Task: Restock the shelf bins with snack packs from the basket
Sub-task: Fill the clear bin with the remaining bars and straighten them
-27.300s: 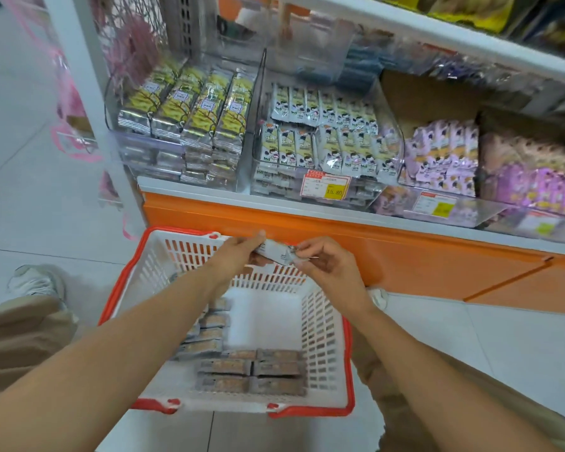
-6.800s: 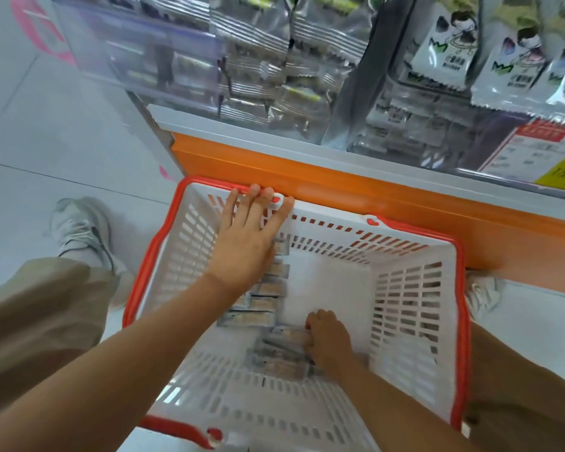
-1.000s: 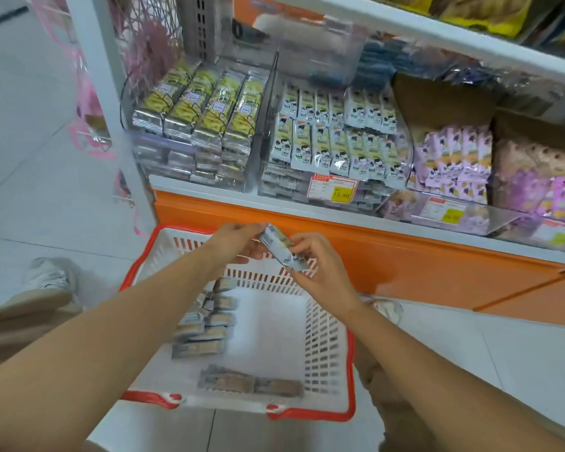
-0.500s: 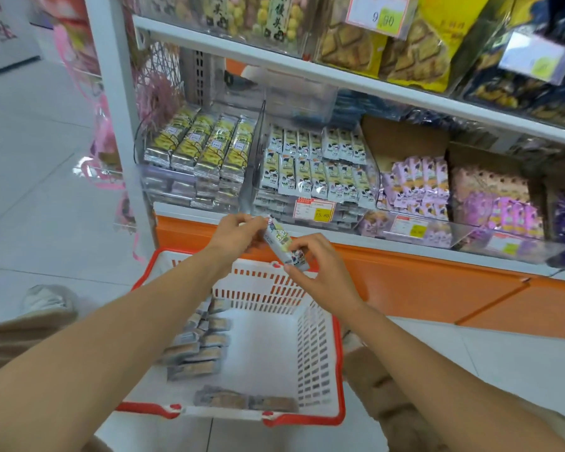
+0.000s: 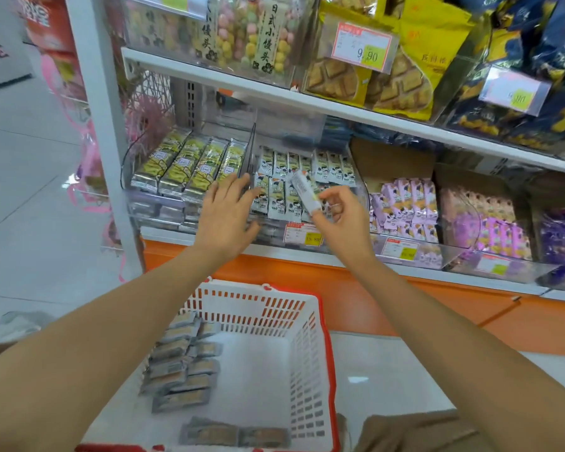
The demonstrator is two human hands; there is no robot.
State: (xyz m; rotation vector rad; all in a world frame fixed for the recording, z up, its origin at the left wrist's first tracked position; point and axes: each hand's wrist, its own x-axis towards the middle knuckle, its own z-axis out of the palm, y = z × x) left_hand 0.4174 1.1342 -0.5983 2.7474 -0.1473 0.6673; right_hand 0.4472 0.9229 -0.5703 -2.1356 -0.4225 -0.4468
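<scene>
Yellow-green foil packs [image 5: 190,164] fill the left clear bin. Just right of them the left hand [image 5: 225,220] is spread flat with straight fingers, holding nothing, its fingertips at the divider. The middle bin [image 5: 363,187] carries rows of white packs [image 5: 276,197] printed with a dark cartoon figure. Over it the right hand [image 5: 343,220] pinches one snack pack [image 5: 304,194], which is slim, white, tilted and blurred. Below, the red-rimmed white basket [image 5: 328,370] holds grey-brown packs [image 5: 180,367] along its left wall.
</scene>
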